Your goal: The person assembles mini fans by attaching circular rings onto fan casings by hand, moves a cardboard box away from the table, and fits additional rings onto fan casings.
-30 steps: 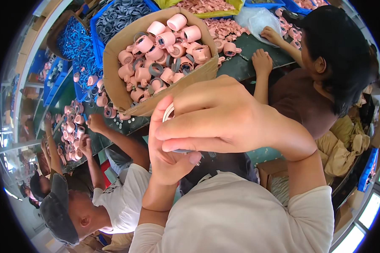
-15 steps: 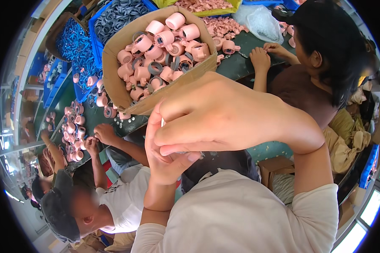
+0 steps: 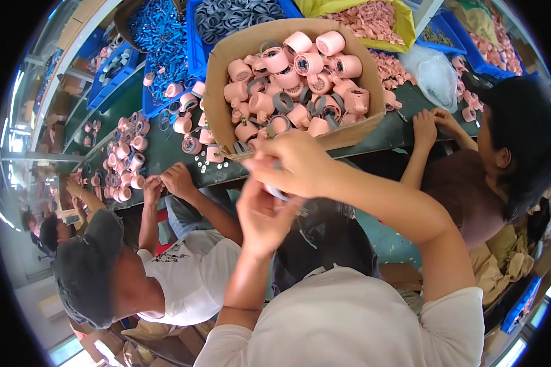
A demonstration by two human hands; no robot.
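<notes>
Two bare hands meet at the middle of the frame. The left hand [image 3: 263, 214] is lower, its fingers curled around one small pale part [image 3: 277, 193], mostly hidden, with only a light edge showing. The right hand [image 3: 297, 164] lies just above it, fingers bent and drawn together; with the blur I cannot tell whether they grip anything.

Directly above the hands, at the upper centre, one open cardboard box [image 3: 355, 130] sits on the dark green counter [image 3: 386, 131]. It holds more than twenty pink housings [image 3: 309, 63], too overlapped for an exact count, with at least four grey rings [image 3: 283, 102] among them.

Along the top edge are one blue tray [image 3: 194, 43] heaped with grey rings and, left of it, a pile of blue cylinders [image 3: 165, 37], both past counting. Right of the box come one yellow sack [image 3: 408, 24] of small pink pieces and one clear plastic bag [image 3: 431, 76].

Left of the box, a cluster [image 3: 122, 150] of more than a dozen pink housings covers part of the counter. Several small white discs [image 3: 206, 164] lie near the box's lower left corner.

Two co-workers sit close by: one in a white shirt [image 3: 190, 275] at the lower left, one in a brown shirt [image 3: 456, 189] at the right, each with both hands close together. At least one more person [image 3: 58, 231] shows at the far left.
</notes>
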